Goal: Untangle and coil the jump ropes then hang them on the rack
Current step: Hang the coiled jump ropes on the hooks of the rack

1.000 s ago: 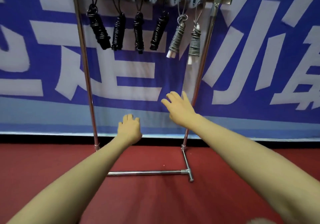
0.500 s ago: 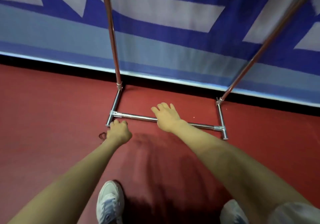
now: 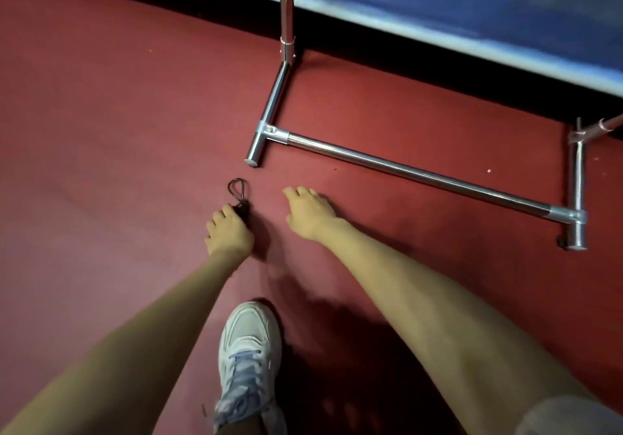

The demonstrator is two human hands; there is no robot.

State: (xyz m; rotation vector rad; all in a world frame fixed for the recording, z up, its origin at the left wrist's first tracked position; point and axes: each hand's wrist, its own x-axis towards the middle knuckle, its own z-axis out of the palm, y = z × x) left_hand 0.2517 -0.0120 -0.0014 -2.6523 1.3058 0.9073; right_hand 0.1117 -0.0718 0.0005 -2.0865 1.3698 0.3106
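Note:
A dark coiled jump rope (image 3: 240, 202) lies on the red floor, its small loop pointing away from me. My left hand (image 3: 228, 232) is down on it, fingers curled over the bundle, and most of the rope is hidden under the hand. To its right my right hand (image 3: 310, 212) hovers just above the floor with fingers spread and holding nothing. The chrome rack (image 3: 418, 173) shows only its base bar, feet and left upright, beyond both hands.
My white and blue sneaker (image 3: 248, 360) stands on the floor below the hands. A blue banner (image 3: 472, 3) with a black strip under it runs along the back behind the rack. Red floor spreads out to the left.
My view has dropped from the hanging ropes to the floor. Both hands came down, and my left hand has reached the dark rope bundle lying near the rack's left foot.

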